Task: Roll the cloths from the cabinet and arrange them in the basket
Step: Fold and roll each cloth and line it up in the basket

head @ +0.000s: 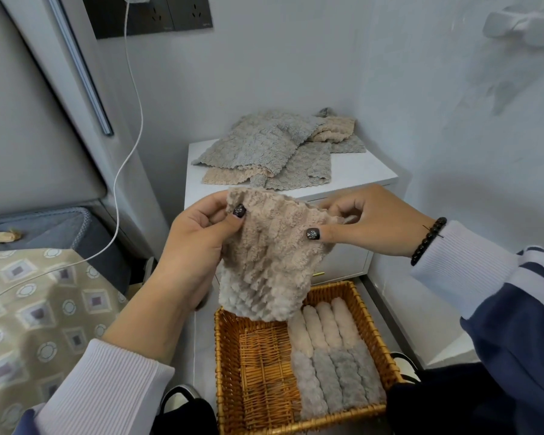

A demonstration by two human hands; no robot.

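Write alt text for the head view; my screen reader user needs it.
Both hands, left hand and right hand, pinch a beige fleece cloth above a wicker basket holding rolled cloths. Unrolled cloths lie on the white cabinet.

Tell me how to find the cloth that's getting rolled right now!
Find the brown wicker basket on the floor. Just above it, the left hand and right hand hold up a fluffy beige cloth; it alone hangs unrolled in the air.

Head-worn view — facing forward and down, close over hands (264, 237)
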